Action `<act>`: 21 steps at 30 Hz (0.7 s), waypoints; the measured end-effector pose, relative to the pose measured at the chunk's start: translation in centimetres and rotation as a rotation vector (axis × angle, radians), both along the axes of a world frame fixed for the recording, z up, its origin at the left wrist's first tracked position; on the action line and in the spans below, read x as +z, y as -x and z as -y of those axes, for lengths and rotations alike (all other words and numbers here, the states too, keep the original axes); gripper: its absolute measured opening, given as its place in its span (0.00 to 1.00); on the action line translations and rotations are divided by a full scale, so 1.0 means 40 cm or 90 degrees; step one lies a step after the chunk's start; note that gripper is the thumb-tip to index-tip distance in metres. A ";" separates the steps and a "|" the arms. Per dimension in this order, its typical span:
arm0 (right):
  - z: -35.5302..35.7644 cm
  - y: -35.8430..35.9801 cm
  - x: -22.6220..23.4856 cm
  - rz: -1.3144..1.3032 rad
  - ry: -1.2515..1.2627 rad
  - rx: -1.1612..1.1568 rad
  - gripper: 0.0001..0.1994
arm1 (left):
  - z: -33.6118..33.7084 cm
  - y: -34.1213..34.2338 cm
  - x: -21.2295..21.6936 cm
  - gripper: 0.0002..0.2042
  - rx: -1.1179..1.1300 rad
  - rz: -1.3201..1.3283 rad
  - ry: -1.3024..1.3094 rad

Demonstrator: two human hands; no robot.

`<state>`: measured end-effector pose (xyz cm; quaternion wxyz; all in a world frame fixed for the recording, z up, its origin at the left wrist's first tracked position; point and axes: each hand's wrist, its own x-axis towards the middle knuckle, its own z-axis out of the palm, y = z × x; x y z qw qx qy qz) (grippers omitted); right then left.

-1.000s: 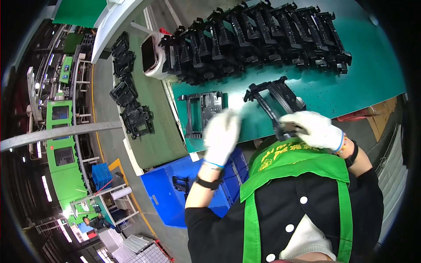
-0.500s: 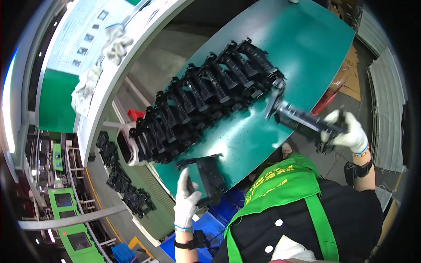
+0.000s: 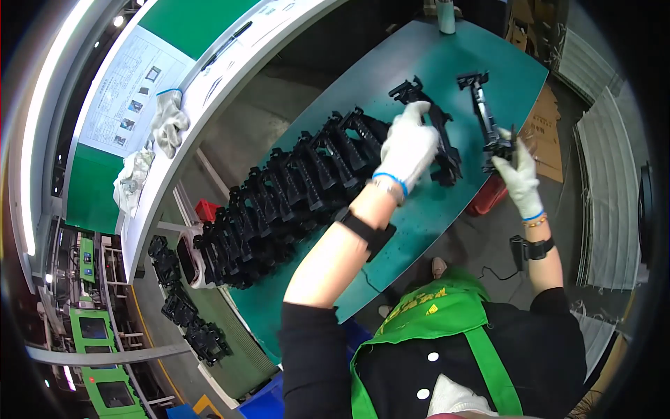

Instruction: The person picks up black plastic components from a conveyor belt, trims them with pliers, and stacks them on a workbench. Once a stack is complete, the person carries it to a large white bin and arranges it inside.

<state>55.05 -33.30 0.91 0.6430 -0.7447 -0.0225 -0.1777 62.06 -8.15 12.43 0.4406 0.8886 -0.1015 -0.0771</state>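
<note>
White rags (image 3: 166, 120) lie on the shelf; a red box (image 3: 206, 209) sits below.

Bright, even light falls from a long strip lamp (image 3: 28, 140) curving along the left rim — it glares white. The green bench (image 3: 447, 70) is well lit, with soft shadows. Straight edges bow strongly toward the rim — corners go black, and the far left is slightly smeared.

Table: a green-topped workbench (image 3: 419, 77) running from the lower left to the upper right of the frame.
On it: a long row of black moulded plastic frames (image 3: 293, 192) along its middle.
Far corner: a pale cylindrical cup (image 3: 447, 17), top centre.
</note>
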 end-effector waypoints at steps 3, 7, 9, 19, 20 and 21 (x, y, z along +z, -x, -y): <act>-0.030 -0.066 -0.053 -0.021 -0.025 0.053 0.29 | 0.010 -0.139 -0.092 0.23 0.083 0.003 -0.015; -0.088 -0.148 -0.098 -0.057 -0.051 0.152 0.31 | -0.032 -0.207 -0.131 0.19 0.136 -0.005 -0.062; -0.121 -0.181 -0.110 -0.047 -0.064 0.209 0.32 | -0.063 -0.209 -0.132 0.20 0.157 -0.017 -0.124; -0.142 -0.233 -0.046 -0.073 0.186 0.320 0.32 | -0.201 0.164 0.003 0.14 -0.030 0.238 -0.318; -0.144 -0.218 -0.027 -0.107 0.201 0.315 0.31 | -0.242 0.222 -0.014 0.15 -0.008 0.289 -0.291; -0.145 -0.209 -0.015 -0.141 0.216 0.313 0.30 | -0.284 0.279 -0.021 0.15 0.013 0.264 -0.313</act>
